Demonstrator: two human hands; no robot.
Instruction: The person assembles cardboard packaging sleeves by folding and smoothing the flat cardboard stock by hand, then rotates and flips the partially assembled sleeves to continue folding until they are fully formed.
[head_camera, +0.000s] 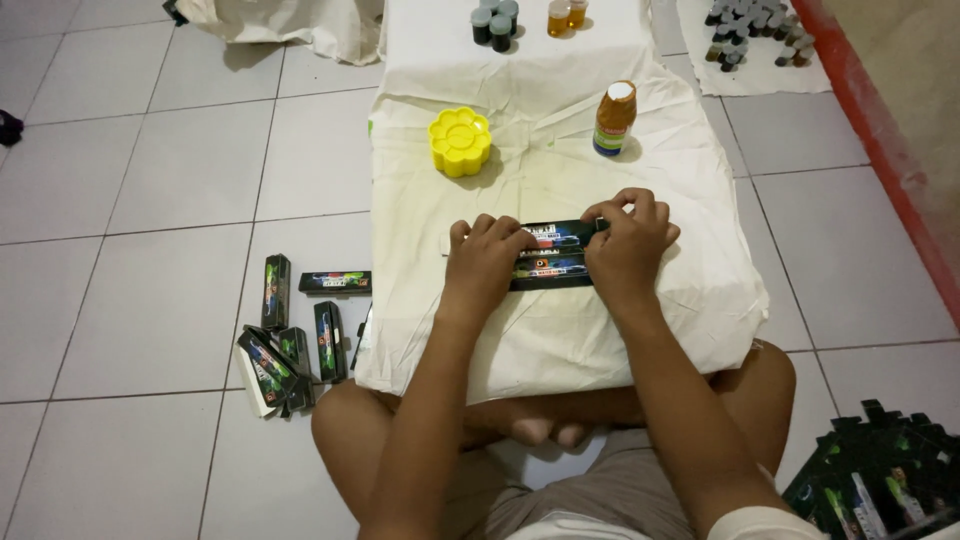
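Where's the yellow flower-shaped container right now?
In the head view, the yellow flower-shaped container sits on the cloth-covered table, up and left of the left hand, with the amber bottle off to its right.

A cloth-covered low table (560, 330) stands on the tiled floor (120, 200), with the seated person at its near edge. A flat printed carton (558, 255) lies near that edge, at the centre, under the left hand (484, 262) and the right hand (628, 245). Behind it, a flower-shaped tray (460, 141) sits left and a capped bottle (614, 118) right. Small bottles (497, 22) stand at the far edge. Finished cartons (290, 340) lie on the floor, left of the table.
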